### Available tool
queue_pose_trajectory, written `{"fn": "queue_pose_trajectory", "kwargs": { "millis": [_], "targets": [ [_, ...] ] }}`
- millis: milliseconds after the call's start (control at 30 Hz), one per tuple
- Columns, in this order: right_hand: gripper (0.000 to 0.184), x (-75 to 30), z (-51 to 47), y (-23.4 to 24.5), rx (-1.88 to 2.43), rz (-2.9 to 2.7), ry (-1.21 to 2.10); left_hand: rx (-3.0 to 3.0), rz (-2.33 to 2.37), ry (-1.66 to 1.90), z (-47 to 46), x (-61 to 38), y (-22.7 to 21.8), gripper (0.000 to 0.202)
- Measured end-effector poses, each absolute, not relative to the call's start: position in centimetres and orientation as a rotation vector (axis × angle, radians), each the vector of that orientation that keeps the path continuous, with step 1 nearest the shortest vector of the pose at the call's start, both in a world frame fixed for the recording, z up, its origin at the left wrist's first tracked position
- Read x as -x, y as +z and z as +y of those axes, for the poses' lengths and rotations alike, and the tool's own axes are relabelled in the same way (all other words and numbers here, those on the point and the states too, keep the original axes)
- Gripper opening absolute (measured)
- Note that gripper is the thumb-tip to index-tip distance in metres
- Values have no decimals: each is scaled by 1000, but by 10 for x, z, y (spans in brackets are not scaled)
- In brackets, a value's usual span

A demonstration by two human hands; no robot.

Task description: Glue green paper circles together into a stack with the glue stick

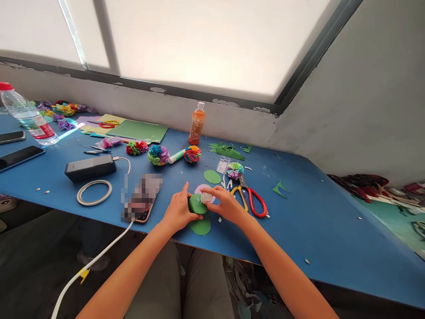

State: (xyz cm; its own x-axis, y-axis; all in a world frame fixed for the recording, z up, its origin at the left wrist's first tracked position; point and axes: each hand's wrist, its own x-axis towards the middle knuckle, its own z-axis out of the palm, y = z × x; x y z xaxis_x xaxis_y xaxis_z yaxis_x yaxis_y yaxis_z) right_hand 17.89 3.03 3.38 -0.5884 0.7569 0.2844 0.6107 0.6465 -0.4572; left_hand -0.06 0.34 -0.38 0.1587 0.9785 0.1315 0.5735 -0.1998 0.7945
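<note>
Forearms converge; hands: left (177, 212), right (226, 204), pinching green disc (197, 204).

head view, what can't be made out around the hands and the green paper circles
- Small clear tape roll: right hand fingers cover part of it.
- Folded green paper circle: partly hidden by left hand; its fold cannot be told.
- Phone beside the left hand: blurred out.
- Flat green paper circle: top edge hidden under the hands.

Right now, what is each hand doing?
Left hand: closed on the green paper disc.
Right hand: fingertips pinch a small clear tape roll above that disc.
</note>
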Motion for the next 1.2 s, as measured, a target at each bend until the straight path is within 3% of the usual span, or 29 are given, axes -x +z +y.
{"fn": "queue_pose_trajectory", "kwargs": {
  "millis": [833,1200],
  "targets": [
    [48,-179,32,41,903,-2529,564,-1878,1474,883,3,0,-1,103],
    [52,-177,35,40,850,-2535,463,-1869,1467,876,3,0,-3,101]
  ]
}}
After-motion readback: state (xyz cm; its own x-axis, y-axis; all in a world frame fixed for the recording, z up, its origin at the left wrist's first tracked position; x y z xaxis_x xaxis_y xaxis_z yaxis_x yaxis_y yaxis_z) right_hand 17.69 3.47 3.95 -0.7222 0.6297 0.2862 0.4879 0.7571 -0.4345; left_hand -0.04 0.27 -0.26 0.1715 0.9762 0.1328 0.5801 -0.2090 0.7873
